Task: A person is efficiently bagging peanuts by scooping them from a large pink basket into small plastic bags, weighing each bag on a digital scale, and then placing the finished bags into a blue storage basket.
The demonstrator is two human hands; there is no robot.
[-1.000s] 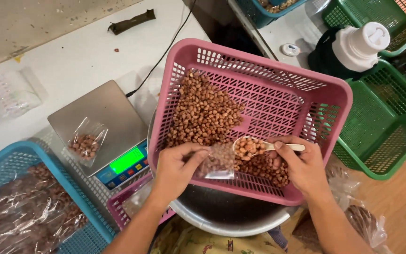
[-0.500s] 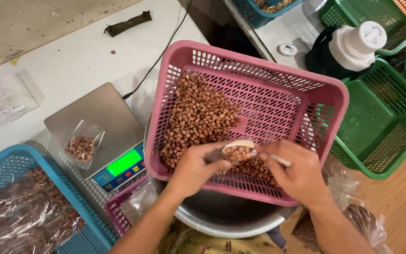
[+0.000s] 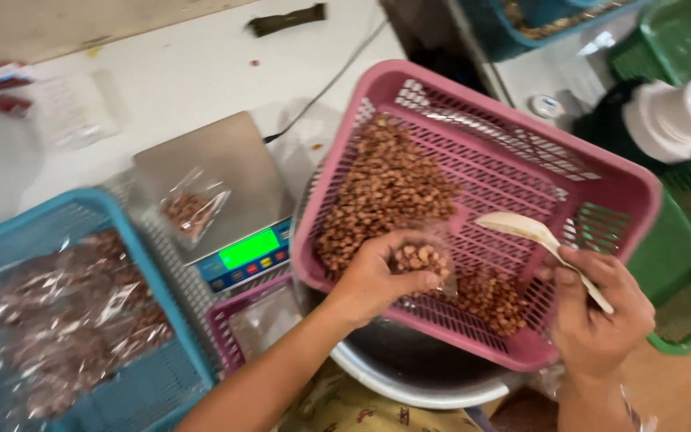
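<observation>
Over pink lattice basket (image 3: 601, 188): left hand (image 3: 377, 276) pinching clear nut-filled bag (image 3: 421, 260).

Both forearms are bare, no sleeves, watch or rings on the left hand (image 3: 373, 276) or right hand (image 3: 597, 308). Yellowish patterned clothing shows at 6 o'clock.

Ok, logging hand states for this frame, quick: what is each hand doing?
Left hand: closed on a small clear bag of nuts.
Right hand: closed on a pale spoon, its bowl empty.
</observation>
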